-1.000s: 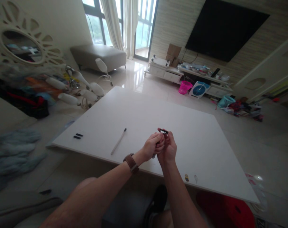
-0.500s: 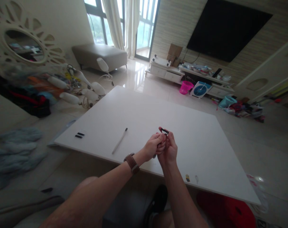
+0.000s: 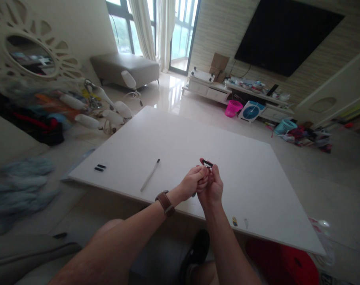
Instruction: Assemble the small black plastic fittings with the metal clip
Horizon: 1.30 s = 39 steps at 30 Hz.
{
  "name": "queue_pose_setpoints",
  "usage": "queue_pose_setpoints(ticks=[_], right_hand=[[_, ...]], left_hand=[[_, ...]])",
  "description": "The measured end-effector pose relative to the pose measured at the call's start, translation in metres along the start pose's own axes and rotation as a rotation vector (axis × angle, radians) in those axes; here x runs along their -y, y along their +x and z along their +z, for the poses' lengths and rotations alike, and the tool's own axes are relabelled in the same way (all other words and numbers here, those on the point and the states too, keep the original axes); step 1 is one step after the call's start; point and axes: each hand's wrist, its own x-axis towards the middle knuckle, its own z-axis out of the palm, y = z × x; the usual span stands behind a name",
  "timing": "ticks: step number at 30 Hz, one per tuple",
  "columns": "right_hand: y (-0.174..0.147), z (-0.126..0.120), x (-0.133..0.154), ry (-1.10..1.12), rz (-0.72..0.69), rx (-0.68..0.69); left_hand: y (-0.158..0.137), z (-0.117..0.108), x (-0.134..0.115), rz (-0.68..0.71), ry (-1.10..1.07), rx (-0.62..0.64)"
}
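Note:
My left hand (image 3: 194, 181), with a brown-strapped watch (image 3: 165, 202) at its wrist, is closed in front of me over the near part of the white table. My right hand (image 3: 213, 187) is closed right against it, fingers touching. Between the right thumb and fingertips is a small black piece (image 3: 208, 163) with a shiny, pale part beneath it; its kind is unclear. A greyish end (image 3: 193, 194) pokes out below the left fist, the rest hidden by the fingers. To the left a pen-like white stick with a dark tip (image 3: 150, 175) lies on the table.
On the white table (image 3: 180, 138) lie two black strips (image 3: 100, 168) at left, a small yellow-and-blue figure (image 3: 234, 221) and a clear little piece (image 3: 246, 223) near the front edge. A lamp with several white shades (image 3: 111, 116) stands beyond the left edge; something red (image 3: 295, 261) is below right.
Both hands stay pressed together with the black piece, almost in place. The whole view has shifted very slightly.

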Motion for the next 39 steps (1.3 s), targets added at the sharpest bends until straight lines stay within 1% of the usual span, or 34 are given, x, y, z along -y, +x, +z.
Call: queue_pose_setpoints(ticks=[9, 26, 35, 39], right_hand=[[-0.0002, 0.0010, 0.0005, 0.000, -0.012, -0.005], [-0.0011, 0.0002, -0.0001, -0.020, -0.032, 0.006], [-0.0024, 0.0007, 0.0009, -0.022, -0.034, 0.015], [-0.0034, 0.0021, 0.0015, -0.043, -0.066, 0.025]], left_hand=[[-0.0002, 0.0002, -0.0004, 0.026, 0.016, 0.010], [-0.0012, -0.0010, -0.0018, 0.008, 0.030, 0.037], [-0.0009, -0.0006, -0.0026, 0.004, 0.029, 0.032], [-0.0013, -0.0010, -0.0013, 0.001, 0.043, 0.017]])
